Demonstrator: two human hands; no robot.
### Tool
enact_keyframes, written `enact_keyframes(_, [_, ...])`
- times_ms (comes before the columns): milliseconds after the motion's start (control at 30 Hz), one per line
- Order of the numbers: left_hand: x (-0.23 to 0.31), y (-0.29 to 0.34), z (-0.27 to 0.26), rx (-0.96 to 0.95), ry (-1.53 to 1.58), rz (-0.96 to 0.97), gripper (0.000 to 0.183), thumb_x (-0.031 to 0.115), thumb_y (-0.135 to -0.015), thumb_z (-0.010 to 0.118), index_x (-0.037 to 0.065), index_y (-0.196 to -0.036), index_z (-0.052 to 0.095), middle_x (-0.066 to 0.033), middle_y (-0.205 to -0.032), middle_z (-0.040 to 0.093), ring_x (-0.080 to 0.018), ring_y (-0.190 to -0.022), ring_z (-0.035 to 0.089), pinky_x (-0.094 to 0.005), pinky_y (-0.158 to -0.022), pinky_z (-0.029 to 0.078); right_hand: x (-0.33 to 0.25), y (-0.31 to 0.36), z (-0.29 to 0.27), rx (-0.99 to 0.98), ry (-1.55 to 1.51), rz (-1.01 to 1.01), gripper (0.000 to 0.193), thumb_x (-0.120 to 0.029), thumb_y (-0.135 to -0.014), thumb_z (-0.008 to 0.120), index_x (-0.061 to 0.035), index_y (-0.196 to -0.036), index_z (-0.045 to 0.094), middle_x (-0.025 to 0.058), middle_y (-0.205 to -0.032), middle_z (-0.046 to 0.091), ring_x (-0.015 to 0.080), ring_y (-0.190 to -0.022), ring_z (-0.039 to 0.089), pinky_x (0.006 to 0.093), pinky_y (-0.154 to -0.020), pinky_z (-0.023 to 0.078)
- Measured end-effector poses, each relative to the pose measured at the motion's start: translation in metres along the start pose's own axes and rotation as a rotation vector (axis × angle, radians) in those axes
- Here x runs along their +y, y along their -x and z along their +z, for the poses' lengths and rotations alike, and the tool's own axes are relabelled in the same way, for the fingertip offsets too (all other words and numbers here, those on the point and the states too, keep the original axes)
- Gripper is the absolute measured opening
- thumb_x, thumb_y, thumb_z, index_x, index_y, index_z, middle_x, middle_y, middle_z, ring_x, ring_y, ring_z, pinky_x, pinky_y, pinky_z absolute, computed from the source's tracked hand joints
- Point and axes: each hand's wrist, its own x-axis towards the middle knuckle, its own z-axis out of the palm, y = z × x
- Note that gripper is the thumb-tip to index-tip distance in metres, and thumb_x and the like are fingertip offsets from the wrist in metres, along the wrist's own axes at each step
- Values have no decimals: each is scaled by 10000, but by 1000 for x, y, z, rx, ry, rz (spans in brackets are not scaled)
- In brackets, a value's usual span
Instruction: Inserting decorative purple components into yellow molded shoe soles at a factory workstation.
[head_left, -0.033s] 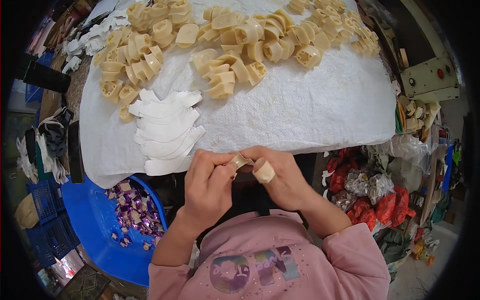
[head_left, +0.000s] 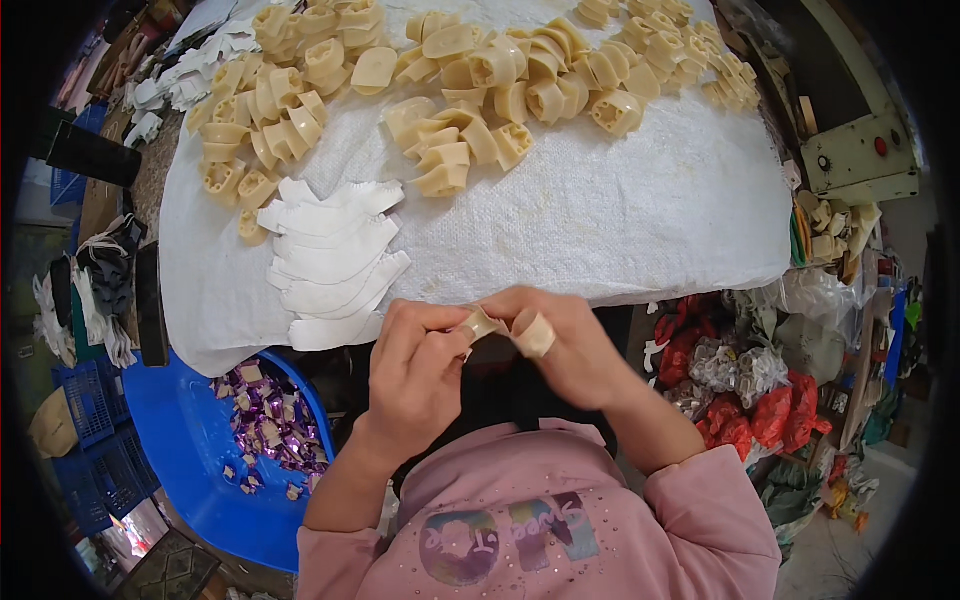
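Note:
Just in front of the table's near edge, my hands meet over a cream, curved, strip-like piece [head_left: 483, 324]. My left hand [head_left: 415, 365] is closed, its thumb and fingertips pinching one end of that piece. My right hand [head_left: 572, 350] is also closed, with fingers curled at the strip's other end. By its thumb sits a short, rounded cream piece [head_left: 534, 333]; I cannot tell whether this joins the strip. Ahead of my left hand, several white curved cut-outs [head_left: 335, 255] lie overlapping in a stack. Farther off are many cream moulded pieces [head_left: 440, 150] resembling shoe heels.
White woven sheeting [head_left: 600, 220] covers the table. A blue basin [head_left: 200, 480] holding small purple-and-beige scraps [head_left: 275, 425] stands at lower left. Red and clear plastic bags [head_left: 785, 410] crowd the right. A pale machine box [head_left: 860, 160] stands at far right; more white pieces [head_left: 205, 70] lie back left.
My right hand has shifted very slightly to the right with the rounded cream piece. My left hand keeps its pinch in nearly the same place.

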Motion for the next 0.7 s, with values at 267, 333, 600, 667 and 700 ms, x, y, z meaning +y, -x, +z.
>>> enact_keyframes(267, [0,2,1,-33,352,71,247,-175,-632,619,-6,-751,483,-170,-915,619,-274,-758,609,-328,-648,497,2,-17,-27,-325,-495,84,487,-27,-751,735,-16,-1181,506,94,-960,622,134,-911,601,301,-822,507])
enact_keyframes(333, [-1,3,1,-38,334,57,241,-173,-644,621,-9,-755,484,-170,-914,619,-271,-753,606,-322,-643,494,3,-17,-23,-296,-392,83,492,-62,-753,740,-7,-1188,517,76,-955,628,129,-897,612,275,-814,499])
enact_keyframes(600, [5,7,10,172,576,-310,141,5,-836,637,-18,-923,530,-130,-992,601,-159,-775,583,-259,-703,477,4,-20,-3,-79,-228,154,339,-143,-932,525,-15,-1243,484,51,-809,632,110,-772,607,219,-714,484])
enact_keyframes(667, [14,4,7,291,729,-580,198,-38,-828,633,-54,-998,531,-140,-969,624,-169,-876,602,-276,-780,493,11,-21,-3,99,-395,-122,354,-173,-921,553,-45,-1246,494,81,-871,639,122,-764,578,265,-703,474])
enact_keyframes(700, [12,3,6,280,804,-646,203,-35,-829,634,-60,-1003,533,-148,-980,623,-163,-898,600,-280,-803,491,6,-17,-6,56,-410,-85,298,-143,-914,546,-68,-1202,526,98,-971,602,158,-903,544,298,-800,443])
